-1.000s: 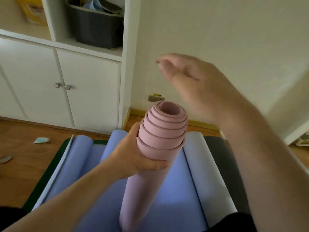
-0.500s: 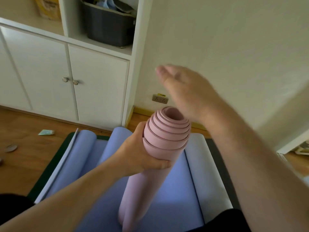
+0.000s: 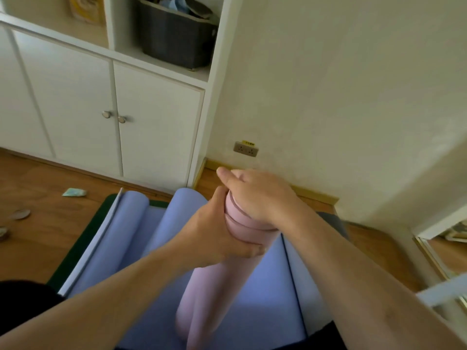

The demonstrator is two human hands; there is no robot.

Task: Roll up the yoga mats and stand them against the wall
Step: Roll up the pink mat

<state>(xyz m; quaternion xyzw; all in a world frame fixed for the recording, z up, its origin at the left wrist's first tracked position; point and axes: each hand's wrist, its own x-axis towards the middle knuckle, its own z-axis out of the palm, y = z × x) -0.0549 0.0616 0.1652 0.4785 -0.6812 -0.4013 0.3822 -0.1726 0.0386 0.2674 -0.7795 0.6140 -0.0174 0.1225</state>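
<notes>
Held the pink mat (image 3: 214, 286) up on end, rolled tight, low in the middle of the view, toward 6 o'clock. Leaned its top a little toward 1 o'clock. Set its bottom end on the blue mat (image 3: 265, 299), spread flat underneath with two curled-up parts at 11 and 12 o'clock. Gripped the roll near its top with the left hand (image 3: 217, 233), from the 9 o'clock side. Wrapped the thumb across the near face of the roll and tucked the other fingers round the 9 o'clock side and behind, mostly hidden. Laid the right hand (image 3: 260, 195) flat over the top end of the roll, at 12 o'clock from the left hand. Had those fingers (image 3: 227, 176) fairly straight and close together, pointing toward 9 o'clock, pressing down and grasping nothing. Covered the open end fully, with a few pink layers peeking out just under the palm. Touched the two hands together by the top rim. Could see a dark green mat (image 3: 75, 251) poking out from under the blue one at 8 o'clock, on a wooden floor (image 3: 32, 236). Could see a white cupboard (image 3: 156, 127) at 10 o'clock with a dark bin (image 3: 174, 39) on its shelf at 11 o'clock, a bare wall (image 3: 341, 84) at 1 o'clock, and a socket (image 3: 246, 149) low on that wall, just above the right hand.
</notes>
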